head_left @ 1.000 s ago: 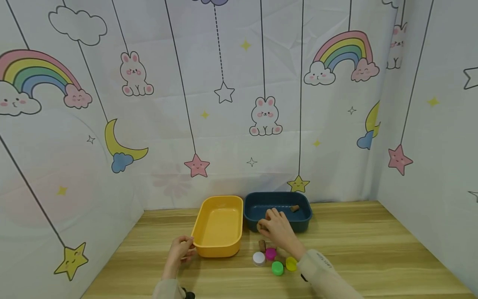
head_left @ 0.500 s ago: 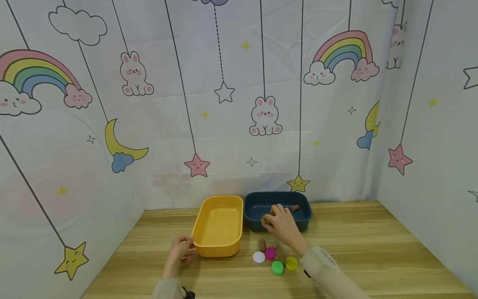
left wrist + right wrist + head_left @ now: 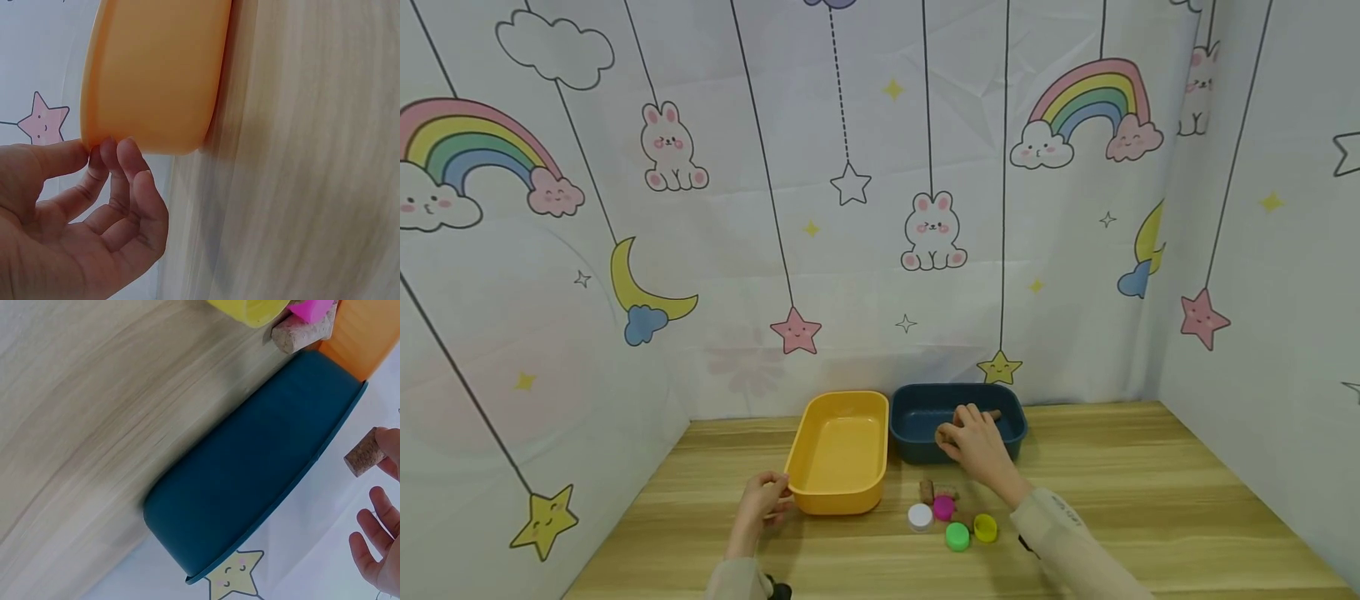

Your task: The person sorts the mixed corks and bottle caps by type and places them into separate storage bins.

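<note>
Wood-grained desk (image 3: 1150, 500), and here on it sit a yellow tub (image 3: 841, 450) and a blue tub (image 3: 917, 417), both smooth, round-cornered! The left grip (image 3: 762, 502) pinches the yellow tub's rim; the right grip (image 3: 976, 442), above the blue tub, pinches a cork (image 3: 364, 453): stubby cylinder, speckled brown, grainy, flat-ended.

Cork (image 3: 996, 414) in blue tray (image 3: 916, 452) partly behind my right hand (image 3: 979, 442); sleeve lettering (image 3: 1064, 510) illegible; yellow cap (image 3: 255, 310) cropped, right wrist view.

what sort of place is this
Perhaps a play or filming booth: white cartoon sheeting rises behind and beside a wood-grain table holding a yellow tray and a blue tray.
</note>
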Demonstrator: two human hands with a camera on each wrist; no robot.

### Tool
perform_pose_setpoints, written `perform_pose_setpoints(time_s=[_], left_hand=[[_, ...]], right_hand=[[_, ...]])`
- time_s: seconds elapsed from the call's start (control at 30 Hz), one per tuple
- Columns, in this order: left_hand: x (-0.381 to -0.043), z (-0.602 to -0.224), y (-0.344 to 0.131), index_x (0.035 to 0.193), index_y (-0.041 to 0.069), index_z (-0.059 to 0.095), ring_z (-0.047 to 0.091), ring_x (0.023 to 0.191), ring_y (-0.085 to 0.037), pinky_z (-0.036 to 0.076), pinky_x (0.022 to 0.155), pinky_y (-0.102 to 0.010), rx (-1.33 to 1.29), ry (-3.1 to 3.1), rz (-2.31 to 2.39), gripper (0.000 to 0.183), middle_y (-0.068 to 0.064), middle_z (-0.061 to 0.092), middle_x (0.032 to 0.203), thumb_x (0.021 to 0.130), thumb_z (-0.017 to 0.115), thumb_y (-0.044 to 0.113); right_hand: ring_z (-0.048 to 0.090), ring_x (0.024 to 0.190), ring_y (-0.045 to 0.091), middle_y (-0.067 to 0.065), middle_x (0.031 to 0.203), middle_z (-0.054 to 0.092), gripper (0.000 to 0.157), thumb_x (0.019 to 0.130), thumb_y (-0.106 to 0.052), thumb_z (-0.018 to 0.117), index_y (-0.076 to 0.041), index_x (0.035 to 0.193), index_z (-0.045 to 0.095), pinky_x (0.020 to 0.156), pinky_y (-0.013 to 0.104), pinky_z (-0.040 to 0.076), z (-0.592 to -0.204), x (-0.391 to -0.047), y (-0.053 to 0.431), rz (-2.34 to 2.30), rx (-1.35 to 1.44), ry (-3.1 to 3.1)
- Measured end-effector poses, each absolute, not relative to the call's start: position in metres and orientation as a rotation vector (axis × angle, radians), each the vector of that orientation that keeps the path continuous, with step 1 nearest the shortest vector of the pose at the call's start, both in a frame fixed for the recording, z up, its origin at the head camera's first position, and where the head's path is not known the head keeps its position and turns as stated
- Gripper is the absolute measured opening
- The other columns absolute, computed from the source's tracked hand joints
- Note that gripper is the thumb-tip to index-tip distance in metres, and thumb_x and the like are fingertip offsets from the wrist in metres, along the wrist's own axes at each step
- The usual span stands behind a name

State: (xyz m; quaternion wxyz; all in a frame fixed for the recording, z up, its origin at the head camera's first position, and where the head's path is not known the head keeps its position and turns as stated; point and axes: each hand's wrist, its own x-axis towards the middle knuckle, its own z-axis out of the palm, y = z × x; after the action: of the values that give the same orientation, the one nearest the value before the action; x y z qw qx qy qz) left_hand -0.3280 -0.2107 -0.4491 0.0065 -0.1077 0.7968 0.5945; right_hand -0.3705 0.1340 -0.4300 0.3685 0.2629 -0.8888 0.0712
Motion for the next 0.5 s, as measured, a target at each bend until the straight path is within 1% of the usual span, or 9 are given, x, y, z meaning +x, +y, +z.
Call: perform_pose_setpoints(time_s=[0.17, 0.4, 0.5], left_hand=[[-0.328, -0.449, -0.211, 0.088, 0.0, 0.051, 0.06, 0.06, -0.014, 0.046, 0.052, -0.028, -0.344, 2.487, 1.861, 0.02, -0.009, 0.059, 0.081, 0.094, 0.042, 0.017], [-0.328, -0.449, -0.211, 0.086, 0.001, 0.051, 0.06, 0.06, -0.015, 0.046, 0.051, -0.028, -0.34, 2.482, 1.874, 0.019, -0.008, 0.059, 0.079, 0.094, 0.042, 0.016], [-0.328, -0.449, -0.211, 0.087, 0.0, 0.051, 0.061, 0.06, -0.014, 0.046, 0.051, -0.028, -0.332, 2.484, 1.879, 0.019, -0.007, 0.059, 0.078, 0.094, 0.042, 0.016]], right_hand=[[0.035, 0.07, 0.017, 0.001, 0.074, 0.042, 0.018, 0.07, -0.025, 0.075, -0.019, 0.086, 0.068, 0.059, 0.026, 0.025, -0.43, -0.373, 0.137, 0.158, 0.667, -2.255], [0.032, 0.069, 0.017, 0.001, 0.074, 0.042, 0.018, 0.069, -0.025, 0.075, -0.019, 0.085, 0.069, 0.059, 0.026, 0.02, -0.426, -0.377, 0.142, 0.136, 0.674, -2.219], [0.032, 0.068, 0.016, 0.001, 0.074, 0.042, 0.018, 0.068, -0.025, 0.076, -0.021, 0.084, 0.069, 0.059, 0.026, 0.019, -0.424, -0.378, 0.145, 0.123, 0.666, -2.204]])
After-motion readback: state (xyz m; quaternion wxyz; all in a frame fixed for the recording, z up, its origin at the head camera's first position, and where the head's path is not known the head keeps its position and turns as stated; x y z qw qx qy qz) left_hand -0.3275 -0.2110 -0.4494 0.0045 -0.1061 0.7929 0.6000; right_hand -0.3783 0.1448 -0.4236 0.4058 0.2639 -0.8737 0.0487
